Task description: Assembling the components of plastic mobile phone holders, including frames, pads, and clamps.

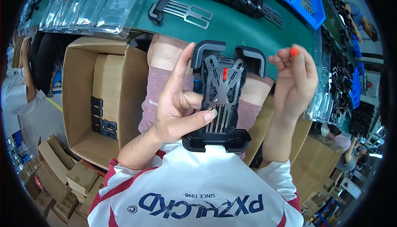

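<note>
A seated worker's left hand [173, 117] grips a black clamp-like bracket [221, 97] held upright over the lap, thumb pressed on its slotted metal face, index finger stretched to the left upper arm, and the other fingers curling behind, partly hidden. A red insert [225, 74] shows near the bracket's upper middle. Just beside it, clear of the bracket, the right hand [297, 80] is raised with a small red piece [294, 52] pinched at the fingertips, the other fingers curled. The red piece looks easy to lose: a loosened pinch could send it into the lap or out of sight below. With one hand on the bracket, a hard push near its top could tip it, and the thumb could skid on the smooth metal. Whether the lap bears any weight cannot be told. To the left of the legs, an open carton [133, 86] holds small black parts [97, 121]. Past the knees, a slotted metal plate [188, 11] lies on the green bench [244, 33], a blue bin [319, 19] beyond to the right and clear plastic trays [91, 8] to the left.
</note>
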Available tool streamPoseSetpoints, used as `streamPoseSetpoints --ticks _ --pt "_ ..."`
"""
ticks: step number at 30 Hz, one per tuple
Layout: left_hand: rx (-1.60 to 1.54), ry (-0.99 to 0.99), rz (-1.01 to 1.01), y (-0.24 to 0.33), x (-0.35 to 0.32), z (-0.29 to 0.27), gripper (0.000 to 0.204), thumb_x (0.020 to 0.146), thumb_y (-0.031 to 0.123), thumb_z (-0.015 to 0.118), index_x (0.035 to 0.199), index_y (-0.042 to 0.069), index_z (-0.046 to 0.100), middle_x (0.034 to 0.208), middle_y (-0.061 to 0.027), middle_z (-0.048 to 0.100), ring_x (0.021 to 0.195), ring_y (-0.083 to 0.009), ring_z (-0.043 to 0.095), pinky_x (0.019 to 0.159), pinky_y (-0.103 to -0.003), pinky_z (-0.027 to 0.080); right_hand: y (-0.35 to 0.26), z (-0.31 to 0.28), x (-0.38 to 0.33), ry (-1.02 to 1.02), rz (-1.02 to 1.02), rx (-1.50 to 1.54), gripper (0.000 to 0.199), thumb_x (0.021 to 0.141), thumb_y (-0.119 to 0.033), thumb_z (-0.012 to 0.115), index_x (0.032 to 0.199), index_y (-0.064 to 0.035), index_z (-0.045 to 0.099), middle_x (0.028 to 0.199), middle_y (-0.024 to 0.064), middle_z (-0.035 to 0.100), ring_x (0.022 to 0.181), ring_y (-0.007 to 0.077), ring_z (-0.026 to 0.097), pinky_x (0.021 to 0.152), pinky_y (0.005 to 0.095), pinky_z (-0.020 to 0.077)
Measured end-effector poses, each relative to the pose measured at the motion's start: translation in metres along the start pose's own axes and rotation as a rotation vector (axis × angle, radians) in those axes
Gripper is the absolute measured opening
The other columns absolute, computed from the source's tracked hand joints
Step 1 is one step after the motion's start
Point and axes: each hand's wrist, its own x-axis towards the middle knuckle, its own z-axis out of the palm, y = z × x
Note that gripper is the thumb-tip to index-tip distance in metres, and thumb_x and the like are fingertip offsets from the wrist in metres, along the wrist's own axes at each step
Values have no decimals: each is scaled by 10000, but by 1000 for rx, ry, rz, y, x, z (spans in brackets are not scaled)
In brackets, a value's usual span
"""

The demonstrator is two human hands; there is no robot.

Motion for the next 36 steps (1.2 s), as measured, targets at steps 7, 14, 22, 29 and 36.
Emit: streamPoseSetpoints --ticks 7,14,22,29,36 --pt "79 -3 0 1 -2 8 977 734 -155 512 1472 62 -90 620 -55 575 442 -49 383 454 -145 240 -1 40 -39 -124 -185 -42 155 776 -6 642 925 38 634 1213 299 534 1180 391 508 1023 473 391" --pt "101 1 -27 5 -7 14 958 740 -140 515 1470 44 -77 618 -51 574 442 -50 393 451 -148 248 -9 39 -42 -221 -276 -442 111 732 -147 699 811 -77 666 1297 264 488 1280 443 375 1064 520 320" --pt "147 -82 3 1 -11 18 932 742 -134 507 1466 14 -61 686 -79 610 465 -64 443 459 -151 289 -22 43 -41 -461 -528 -960 96 647 -186 746 722 -138 708 1304 212 505 1332 454 284 1074 503 321" --pt "154 -55 52 -3 -10 23 917 739 -129 508 1460 -13 -46 1060 -204 589 539 -97 535 495 -162 371 -23 36 -44 -492 -533 -919 86 655 -191 747 732 -170 716 1298 201 513 1339 457 266 1075 505 324" --pt "281 -167 50 -4 -11 16 978 684 -138 505 1467 30 -56 1309 -296 459 831 -272 674 705 -239 497 -33 35 -44 -453 -476 -944 102 646 -189 749 739 -166 714 1291 198 521 1343 455 260 1081 507 316"
